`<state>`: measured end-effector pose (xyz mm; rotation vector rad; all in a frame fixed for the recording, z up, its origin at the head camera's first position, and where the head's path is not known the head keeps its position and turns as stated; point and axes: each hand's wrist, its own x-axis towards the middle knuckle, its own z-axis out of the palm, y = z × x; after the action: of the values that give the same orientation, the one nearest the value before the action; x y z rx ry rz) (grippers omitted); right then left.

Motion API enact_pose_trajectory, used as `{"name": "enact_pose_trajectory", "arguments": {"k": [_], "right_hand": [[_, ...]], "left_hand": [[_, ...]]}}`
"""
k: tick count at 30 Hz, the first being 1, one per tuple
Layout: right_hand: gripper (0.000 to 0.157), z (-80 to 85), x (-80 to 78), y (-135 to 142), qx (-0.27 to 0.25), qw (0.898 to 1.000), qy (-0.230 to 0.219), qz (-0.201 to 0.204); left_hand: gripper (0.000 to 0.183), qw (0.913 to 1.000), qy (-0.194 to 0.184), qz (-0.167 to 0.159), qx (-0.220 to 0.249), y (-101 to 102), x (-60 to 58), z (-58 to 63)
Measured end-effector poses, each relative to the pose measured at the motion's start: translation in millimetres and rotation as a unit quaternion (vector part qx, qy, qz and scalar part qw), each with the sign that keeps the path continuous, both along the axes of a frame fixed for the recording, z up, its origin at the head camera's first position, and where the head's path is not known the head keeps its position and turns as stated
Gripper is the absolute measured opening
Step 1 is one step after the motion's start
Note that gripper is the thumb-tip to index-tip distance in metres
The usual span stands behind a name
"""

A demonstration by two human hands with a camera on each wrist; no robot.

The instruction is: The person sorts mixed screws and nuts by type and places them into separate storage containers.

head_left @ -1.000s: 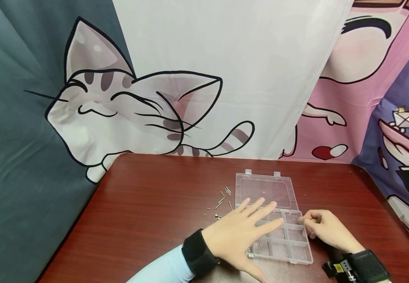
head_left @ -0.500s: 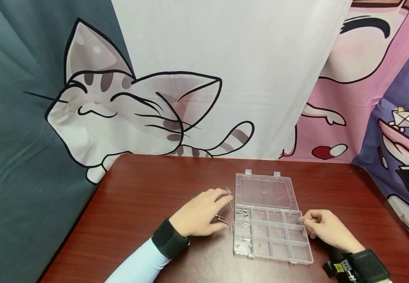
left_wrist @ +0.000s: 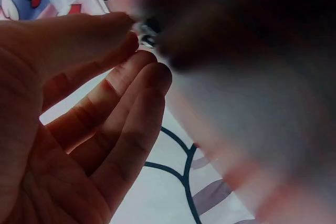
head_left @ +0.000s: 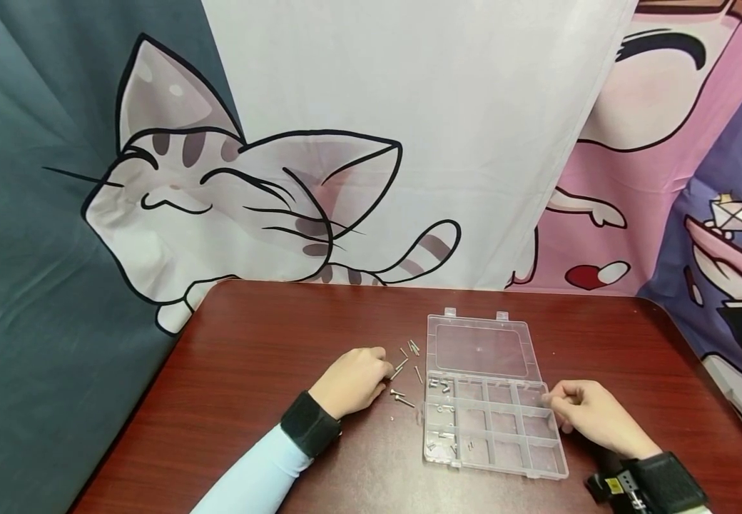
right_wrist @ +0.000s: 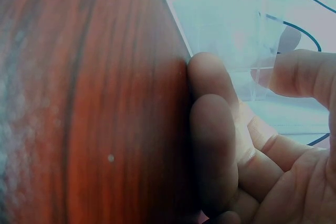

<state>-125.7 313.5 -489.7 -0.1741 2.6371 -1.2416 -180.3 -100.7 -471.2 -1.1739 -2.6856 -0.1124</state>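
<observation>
Pinching the clear, gridded plastic box (head_left: 480, 343) is the right hand (head_left: 592, 414); the left hand (head_left: 353, 378) curves beside slim metal screws (head_left: 404, 400), its hold unclear.

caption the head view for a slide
Left grip beside loose screws, right grip at the right edge of an open box.

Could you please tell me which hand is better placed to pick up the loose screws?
Probably the left hand: it is close beside the loose screws, whereas the right hand holds the clear box by its opposite side.
</observation>
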Motion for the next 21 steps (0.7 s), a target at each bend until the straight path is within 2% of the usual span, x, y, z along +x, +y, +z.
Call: {"name": "enact_pose_trajectory", "arguments": {"k": [12, 21], "right_hand": [[0.026, 1.3, 0.4, -2.0, 0.005, 1.000, -0.007, -0.013], [0.027, 2.6, 0.5, -2.6, 0.007, 1.000, -0.008, -0.012]], "left_hand": [[0.023, 0.9992, 0.039, -0.014, -0.001, 0.9, -4.6, -5.4], [0.020, 0.9992, 0.035, -0.002, 0.021, 4.1, -6.4, -5.6]]}}
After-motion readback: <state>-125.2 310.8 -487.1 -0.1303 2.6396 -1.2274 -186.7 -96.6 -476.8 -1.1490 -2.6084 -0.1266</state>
